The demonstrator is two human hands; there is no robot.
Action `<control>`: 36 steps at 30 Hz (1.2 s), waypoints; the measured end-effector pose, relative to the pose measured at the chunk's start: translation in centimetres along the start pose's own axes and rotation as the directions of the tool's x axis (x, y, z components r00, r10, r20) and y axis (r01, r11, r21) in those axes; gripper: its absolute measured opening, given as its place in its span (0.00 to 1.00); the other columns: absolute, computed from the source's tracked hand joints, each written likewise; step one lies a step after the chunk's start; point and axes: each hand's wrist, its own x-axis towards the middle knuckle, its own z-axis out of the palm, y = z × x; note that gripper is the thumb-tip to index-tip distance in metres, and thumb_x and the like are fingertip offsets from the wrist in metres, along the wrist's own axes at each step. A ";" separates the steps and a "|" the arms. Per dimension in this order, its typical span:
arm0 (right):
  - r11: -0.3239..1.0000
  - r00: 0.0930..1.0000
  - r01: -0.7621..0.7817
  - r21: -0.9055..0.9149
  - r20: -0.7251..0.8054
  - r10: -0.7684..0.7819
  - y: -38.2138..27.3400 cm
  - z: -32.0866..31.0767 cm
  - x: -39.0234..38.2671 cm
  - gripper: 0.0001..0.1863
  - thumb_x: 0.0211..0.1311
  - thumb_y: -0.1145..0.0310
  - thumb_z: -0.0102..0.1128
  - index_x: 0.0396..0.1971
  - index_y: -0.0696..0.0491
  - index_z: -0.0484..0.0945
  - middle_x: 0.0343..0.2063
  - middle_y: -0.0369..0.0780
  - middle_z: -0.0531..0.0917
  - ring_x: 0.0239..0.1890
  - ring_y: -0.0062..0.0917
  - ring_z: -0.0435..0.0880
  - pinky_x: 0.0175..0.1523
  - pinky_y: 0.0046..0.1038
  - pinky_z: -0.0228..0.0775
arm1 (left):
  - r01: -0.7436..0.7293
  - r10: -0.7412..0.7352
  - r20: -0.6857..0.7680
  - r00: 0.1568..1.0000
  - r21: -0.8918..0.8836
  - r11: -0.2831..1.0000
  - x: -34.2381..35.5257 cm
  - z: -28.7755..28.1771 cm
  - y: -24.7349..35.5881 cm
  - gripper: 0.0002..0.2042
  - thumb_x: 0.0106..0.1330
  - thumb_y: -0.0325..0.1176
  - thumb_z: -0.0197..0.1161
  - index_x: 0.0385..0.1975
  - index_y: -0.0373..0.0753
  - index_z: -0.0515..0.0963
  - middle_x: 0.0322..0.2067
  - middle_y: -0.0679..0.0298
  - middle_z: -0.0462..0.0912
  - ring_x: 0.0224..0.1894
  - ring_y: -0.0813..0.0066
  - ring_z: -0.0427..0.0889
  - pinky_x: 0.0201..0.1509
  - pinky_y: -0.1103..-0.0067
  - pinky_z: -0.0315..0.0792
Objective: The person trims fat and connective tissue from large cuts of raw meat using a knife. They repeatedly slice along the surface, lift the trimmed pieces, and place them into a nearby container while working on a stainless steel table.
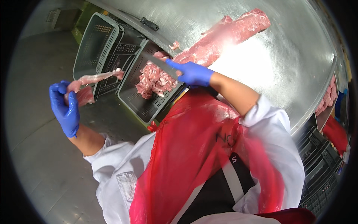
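Observation:
My left hand (64, 110), in a blue glove, is closed on a strip of raw meat (97, 78) that sticks out to the right over the edge of a grey crate. In my right hand (197, 74), also blue-gloved, is a knife (161, 65); its blade points up and left above the meat trimmings (154, 80). These trimmings are heaped in a perforated grey crate (137, 108) beside the table. Just beyond my right hand, a long piece of raw boneless meat (220, 39) lies on the steel table (294, 37).
Another grey crate (91, 59) stands to the left of the trimmings. A black-handled tool (149, 24) lies on the table's left edge, with a meat scrap (173, 46) nearby. At the far right are more meat pieces (328, 96) and dark stacked crates (320, 177).

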 end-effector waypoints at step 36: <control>0.879 0.134 0.078 0.470 -0.879 0.458 16.3 -29.7 -14.8 0.49 0.63 0.80 0.49 0.80 0.48 0.33 0.26 0.41 0.79 0.20 0.27 0.79 0.24 0.30 0.73 | -0.550 0.500 0.391 0.772 0.019 0.835 4.3 33.2 -14.9 0.18 0.56 0.35 0.70 0.47 0.40 0.79 0.53 0.51 0.79 0.56 0.49 0.77 0.62 0.58 0.67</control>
